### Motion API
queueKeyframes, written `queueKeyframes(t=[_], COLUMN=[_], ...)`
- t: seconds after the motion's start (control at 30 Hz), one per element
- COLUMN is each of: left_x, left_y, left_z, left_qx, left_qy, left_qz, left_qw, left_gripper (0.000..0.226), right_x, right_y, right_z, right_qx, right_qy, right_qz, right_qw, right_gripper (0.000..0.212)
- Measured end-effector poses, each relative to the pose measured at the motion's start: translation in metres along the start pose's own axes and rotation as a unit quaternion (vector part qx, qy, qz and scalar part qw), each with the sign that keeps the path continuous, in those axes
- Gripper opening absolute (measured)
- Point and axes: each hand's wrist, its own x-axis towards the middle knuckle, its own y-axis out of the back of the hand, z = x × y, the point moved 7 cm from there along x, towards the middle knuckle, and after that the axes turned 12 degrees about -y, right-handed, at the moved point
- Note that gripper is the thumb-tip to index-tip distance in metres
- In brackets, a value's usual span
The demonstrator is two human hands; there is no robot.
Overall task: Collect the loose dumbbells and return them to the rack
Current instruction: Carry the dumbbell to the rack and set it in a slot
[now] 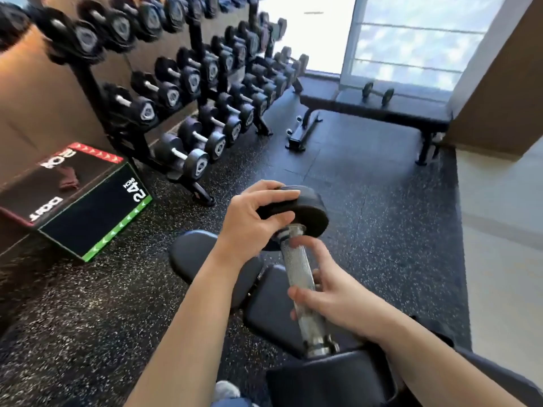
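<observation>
A black dumbbell [311, 212] with a knurled steel handle stands tilted on a padded bench [270, 301] in front of me. My left hand [252, 218] grips its upper head, fingers curled over the rim. My right hand [326, 286] wraps loosely around the handle, fingers partly spread. The lower head is hidden behind the bench pad and my right arm. The three-tier dumbbell rack [188, 83] stands to the left, filled with several black dumbbells. A second loose dumbbell [377, 94] lies on a far bench.
A black plyo box [88, 212] marked 24 inch sits at the left beside the rack. A flat bench [367, 110] stands by the window at the back. Speckled rubber flooring [382, 201] lies between me and the rack. A wall corner [499, 83] rises at the right.
</observation>
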Motion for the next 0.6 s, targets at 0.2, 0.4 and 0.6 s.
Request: queueKeyframes(t=[0.2,0.4,0.6], left_x=[-0.024,-0.055,-0.076], left_y=[0.064,0.172,0.291], left_z=[-0.011,-0.044,-0.083], left_qx=[0.012,0.032,0.054], left_qy=[0.007,0.041,0.062], left_qz=[0.048,0.09,0.095], left_qw=[0.999,0.995,0.992], left_gripper=[0.041,0.036,0.036], right_x=[0.022,0.073,0.131], right_y=[-0.06,-0.15,-0.255], right_z=[-0.02,-0.057,-0.097], right_qx=[-0.053,-0.101,-0.145], right_qy=[-0.005,-0.001,-0.011], right_qz=[-0.052,-0.083,-0.077], right_qw=[0.997,0.991,0.986], right_gripper=[0.056,0.069,0.071])
